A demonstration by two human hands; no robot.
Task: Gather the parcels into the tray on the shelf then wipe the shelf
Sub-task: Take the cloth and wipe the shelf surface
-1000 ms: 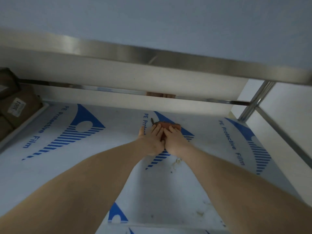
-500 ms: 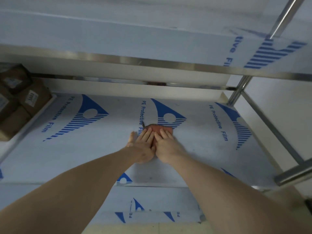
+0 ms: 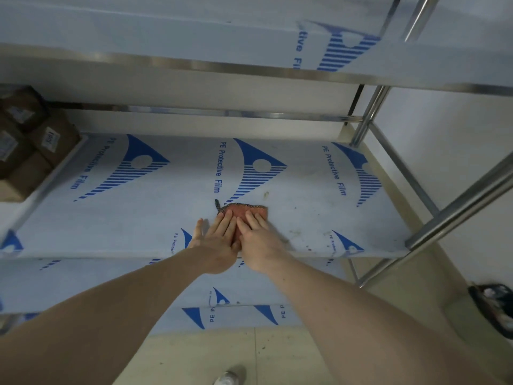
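Wiping step. Left hand (image 3: 219,240) and right hand (image 3: 256,240) side by side, fingers (image 3: 230,220) flat, splayed, pressing red cloth (image 3: 244,211) on shelf (image 3: 138,215); nothing gripped. Parcels (image 3: 33,145) in tray (image 3: 47,182) far left of fingers. Judgement: keep even pressure, sweep toward stains (image 3: 295,233) just right of fingers.

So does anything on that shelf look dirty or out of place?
Yes. The shelf carries brownish smudges and specks to the right of the orange cloth, near the front edge, and one above it. Both hands press flat on the cloth. The parcels sit in the tray at far left.
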